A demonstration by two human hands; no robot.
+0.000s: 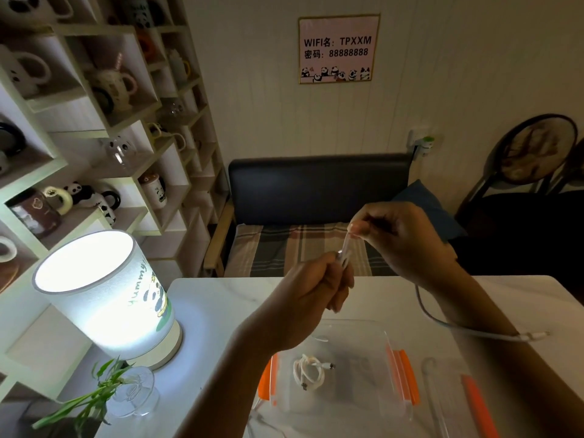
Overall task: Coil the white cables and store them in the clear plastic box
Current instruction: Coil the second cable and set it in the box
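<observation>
Both hands are raised above the white table (373, 298), working one thin white charging cable (346, 248). The left hand (319, 289) is closed in a loose fist around the gathered start of the cable, and the right hand (401, 235) pinches the strand just above it between thumb and fingertips, so a short stretch runs taut between the two. The rest of the cable passes behind the right wrist, droops to the table and ends in a plug (534, 336) lying flat, well apart from the hands.

The cable looks light, limp and a little springy; it will likely want to unwind if released, so the coil is best held at the crossing point of the loops, feeding the slack hand over hand and keeping the stiff plug ends for last.

Below the hands sits the clear plastic box with orange clips (392, 390), open. Inside lies one small coiled white cable (308, 371), its metal-tipped ends poking out of the bundle. The clear lid (448, 399) rests just beside the box on the right. Roughly half the job seems done.
</observation>
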